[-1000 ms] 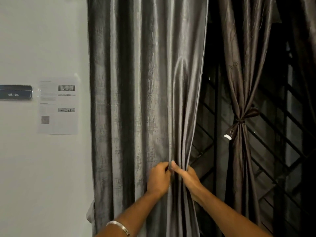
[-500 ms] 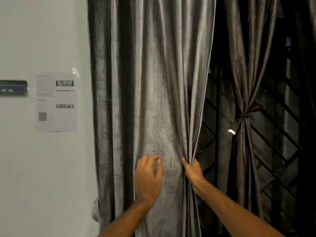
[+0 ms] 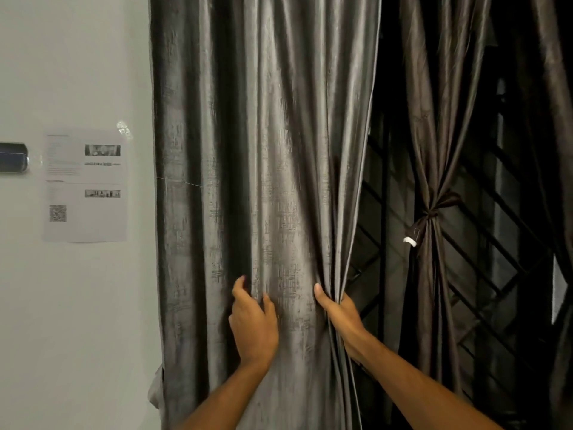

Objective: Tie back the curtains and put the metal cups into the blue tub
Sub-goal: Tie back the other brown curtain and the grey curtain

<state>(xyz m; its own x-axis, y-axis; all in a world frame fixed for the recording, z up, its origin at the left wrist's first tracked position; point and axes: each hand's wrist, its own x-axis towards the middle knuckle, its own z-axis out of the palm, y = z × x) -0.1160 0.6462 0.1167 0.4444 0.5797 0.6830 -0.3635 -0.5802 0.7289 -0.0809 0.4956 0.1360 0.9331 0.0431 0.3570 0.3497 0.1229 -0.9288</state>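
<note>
My left hand (image 3: 252, 324) has its fingers curled into the folds of the grey curtain (image 3: 263, 150), the thumb lying on the front of the cloth, so it is bunching the fabric. My right hand (image 3: 339, 318) grips the curtain's right edge: the thumb shows on the front, the other fingers are wrapped behind the hem and out of my sight. The two hands sit at about the same height, with a flat span of cloth between them. This curtain hangs loose and full-width. To its right I see a second, darker curtain (image 3: 431, 135), already gathered at the middle by a knotted tie-back (image 3: 434, 209) with a small white tag (image 3: 410, 240) on it. Behind both is a dark window grille (image 3: 496, 243). On the white wall (image 3: 77, 305) to the left hangs a printed sheet (image 3: 85, 184).
</note>
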